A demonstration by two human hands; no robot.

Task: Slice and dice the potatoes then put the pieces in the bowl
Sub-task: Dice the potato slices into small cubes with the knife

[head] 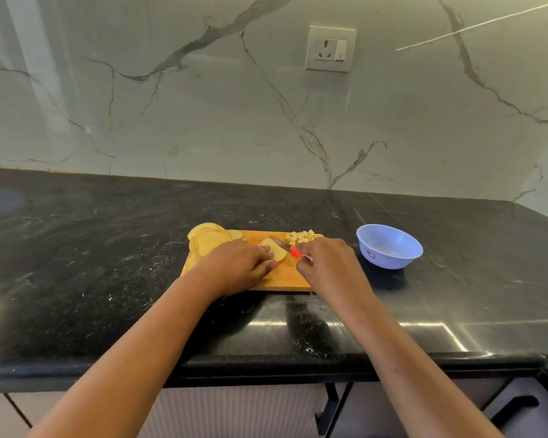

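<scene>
A wooden cutting board lies on the black counter. Several round potato slices are spread over its left end, and a small heap of diced potato sits at its far right corner. My left hand presses its fingertips on a stack of potato slices in the board's middle. My right hand grips a knife with a red handle, its blade resting on that stack. A light blue bowl, which looks empty, stands to the right of the board.
The black stone counter runs to a marble wall with a power socket. The counter's front edge is close to me, with cabinet fronts and a dark handle below.
</scene>
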